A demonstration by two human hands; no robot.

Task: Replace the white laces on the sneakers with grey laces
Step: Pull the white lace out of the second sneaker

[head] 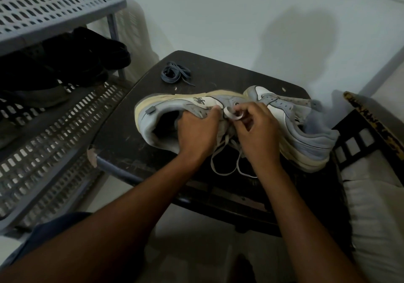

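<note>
Two grey-and-white sneakers lie on a small dark table (pixel 122 134). The left sneaker (pixel 166 110) lies on its side, its opening toward me. My left hand (pixel 196 129) grips its upper by the eyelets. My right hand (pixel 255 127) pinches a loop of the white lace (pixel 232 114) at the eyelets. Loose white lace ends hang below between my wrists. The second sneaker (pixel 306 136) lies to the right, partly behind my right hand. A bundle of grey laces (pixel 176 74) rests at the table's far left corner, apart from both hands.
A grey perforated plastic rack (pixel 54 2) stands at the left, with dark shoes (pixel 72 62) on its middle shelf. A dark wooden frame with a white cushion (pixel 371 195) is at the right. The pale floor lies behind the table.
</note>
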